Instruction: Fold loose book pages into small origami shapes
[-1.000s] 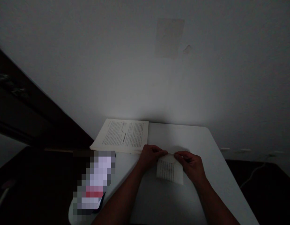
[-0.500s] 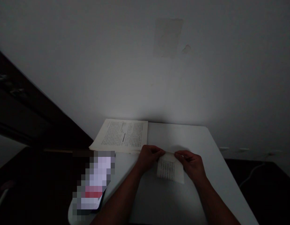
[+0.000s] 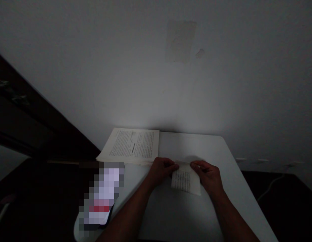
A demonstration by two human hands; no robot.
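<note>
One printed paper (image 3: 185, 181), left hand (image 3: 162, 170) pinching one upper corner, right hand (image 3: 208, 174) pinching the other

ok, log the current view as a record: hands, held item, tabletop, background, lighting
left hand: pinching upper left of small off-white printed paper sheet
right hand: pinching its upper right
print: too small to read
tabletop: white round-cornered table; stack of off-white printed pages back left, pixelated phone with lit screen front left
background: pale wall with greyish rectangular patch
lighting: dim
</note>
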